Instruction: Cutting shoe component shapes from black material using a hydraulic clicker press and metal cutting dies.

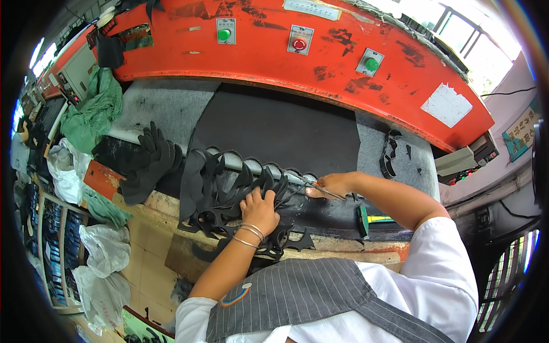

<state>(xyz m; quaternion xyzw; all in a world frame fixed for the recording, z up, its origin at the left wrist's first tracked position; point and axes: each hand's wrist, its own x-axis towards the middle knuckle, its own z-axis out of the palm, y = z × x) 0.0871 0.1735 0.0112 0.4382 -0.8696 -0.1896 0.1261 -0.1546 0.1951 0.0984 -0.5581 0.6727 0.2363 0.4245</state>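
My left hand [260,209], with thin bangles at the wrist, grips the black scrap web [220,194] of a punched sheet, full of cut-out holes, at the near edge of the press bed. My right hand [330,184] holds a slim metal tool [311,186] whose tip touches the web just right of my left hand. A large black sheet [280,128] lies flat on the grey cutting pad [166,103] behind both hands.
A stack of black cut pieces [150,163] sits left of the web. The red press head [269,51] with green and red buttons spans the back. Green cloth [91,111] and white bags [102,251] lie at the left. Small black offcuts [391,153] rest at the right.
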